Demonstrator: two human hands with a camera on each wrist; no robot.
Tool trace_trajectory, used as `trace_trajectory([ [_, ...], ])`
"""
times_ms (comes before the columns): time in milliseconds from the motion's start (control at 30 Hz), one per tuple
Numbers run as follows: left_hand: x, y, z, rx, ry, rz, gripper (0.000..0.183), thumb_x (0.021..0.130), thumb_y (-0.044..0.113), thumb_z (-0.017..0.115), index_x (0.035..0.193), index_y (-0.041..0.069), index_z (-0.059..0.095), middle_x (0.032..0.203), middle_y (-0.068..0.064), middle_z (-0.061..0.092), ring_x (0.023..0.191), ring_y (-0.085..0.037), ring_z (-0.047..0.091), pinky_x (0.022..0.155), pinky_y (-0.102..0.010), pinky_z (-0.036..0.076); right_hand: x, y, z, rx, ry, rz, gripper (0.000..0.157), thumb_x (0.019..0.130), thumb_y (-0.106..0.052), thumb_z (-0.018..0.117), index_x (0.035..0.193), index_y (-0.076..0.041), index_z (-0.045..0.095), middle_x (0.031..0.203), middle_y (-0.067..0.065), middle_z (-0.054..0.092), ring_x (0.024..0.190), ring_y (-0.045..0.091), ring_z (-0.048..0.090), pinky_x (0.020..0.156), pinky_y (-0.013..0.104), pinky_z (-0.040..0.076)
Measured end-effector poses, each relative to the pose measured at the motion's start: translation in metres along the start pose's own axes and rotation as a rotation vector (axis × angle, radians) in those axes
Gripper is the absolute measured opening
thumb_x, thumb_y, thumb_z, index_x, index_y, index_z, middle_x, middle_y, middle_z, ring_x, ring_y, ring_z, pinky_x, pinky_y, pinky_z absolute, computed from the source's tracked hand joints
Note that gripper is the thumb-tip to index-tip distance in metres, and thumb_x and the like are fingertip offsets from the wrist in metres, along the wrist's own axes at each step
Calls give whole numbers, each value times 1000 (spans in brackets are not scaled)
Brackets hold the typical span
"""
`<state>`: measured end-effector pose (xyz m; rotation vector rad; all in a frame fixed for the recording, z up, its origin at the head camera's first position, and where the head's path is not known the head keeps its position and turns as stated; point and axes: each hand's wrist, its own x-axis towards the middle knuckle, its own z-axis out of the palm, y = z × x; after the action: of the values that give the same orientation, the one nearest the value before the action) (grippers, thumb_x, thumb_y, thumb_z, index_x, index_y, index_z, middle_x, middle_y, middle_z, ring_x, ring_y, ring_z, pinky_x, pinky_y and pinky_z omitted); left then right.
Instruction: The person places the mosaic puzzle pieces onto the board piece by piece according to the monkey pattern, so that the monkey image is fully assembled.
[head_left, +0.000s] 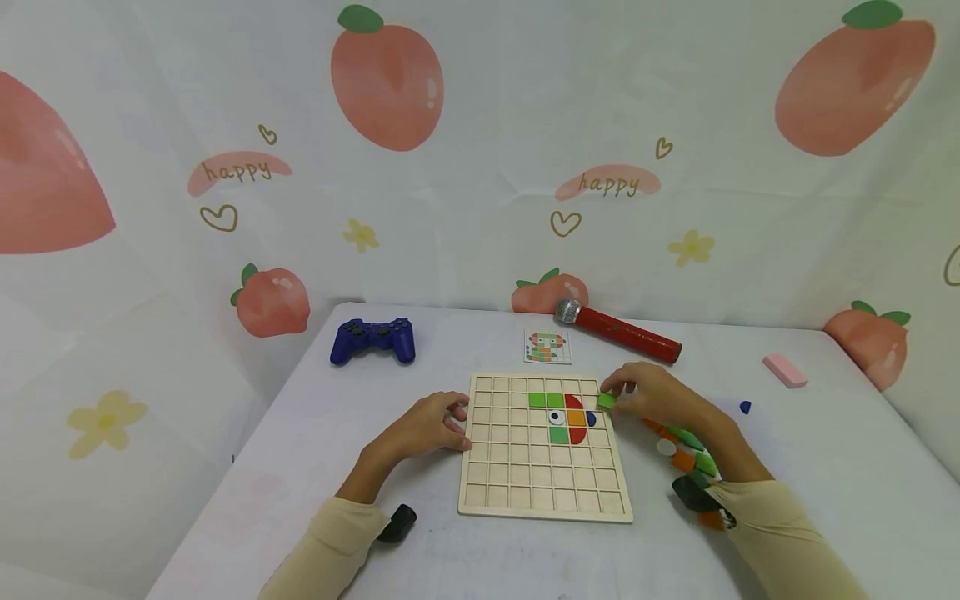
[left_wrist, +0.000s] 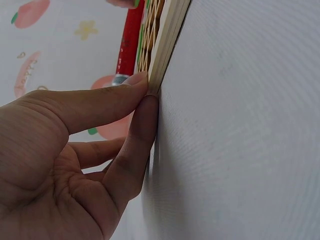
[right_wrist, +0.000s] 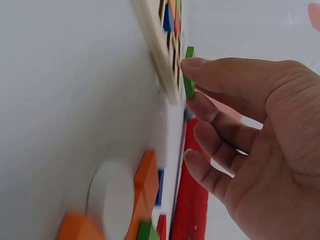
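Note:
A wooden grid board (head_left: 510, 477) lies flat on the table. Its upper right part holds several green, red, orange and blue pieces and a white tile with an eye (head_left: 556, 417). At the board's left edge, my left hand (head_left: 433, 427) grips the rim with thumb and finger, close up in the left wrist view. My right hand (head_left: 651, 392) pinches a green tile (right_wrist: 189, 72) between thumb and fingertip, just over the board's upper right corner. Behind the board lies a small pattern card (head_left: 547, 347) with a coloured picture.
Loose orange, green and white pieces (head_left: 683, 459) lie under my right forearm. A red microphone (head_left: 626, 333) is at the back, a blue game controller (head_left: 372, 341) at the back left. Farther right are a pink block (head_left: 785, 371) and a small blue piece (head_left: 745, 407).

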<state>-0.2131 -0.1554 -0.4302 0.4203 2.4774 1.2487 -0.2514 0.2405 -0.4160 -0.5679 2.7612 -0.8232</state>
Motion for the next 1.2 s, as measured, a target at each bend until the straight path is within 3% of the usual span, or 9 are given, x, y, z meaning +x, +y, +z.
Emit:
trace_trajectory([
  [500,1,-1,1,-4,2,-10,73,84,6,89,146,-8,54,116,-8,64,97,-15,68,85,-32,58,28,-38,14,46,-12,-85,31,91,-20,78,120,-8,79,110,2,72,102,24,59,86,38,51],
  [1200,2,-2,1,-7,2,-8,73,83,5,89,146,-8,54,117,-9,64,98,-15,69,86,-33,58,56,-66,39,95,-66,-174,23,93,-13,78,116,-10,79,108,1,72,104,21,60,90,41,54],
])
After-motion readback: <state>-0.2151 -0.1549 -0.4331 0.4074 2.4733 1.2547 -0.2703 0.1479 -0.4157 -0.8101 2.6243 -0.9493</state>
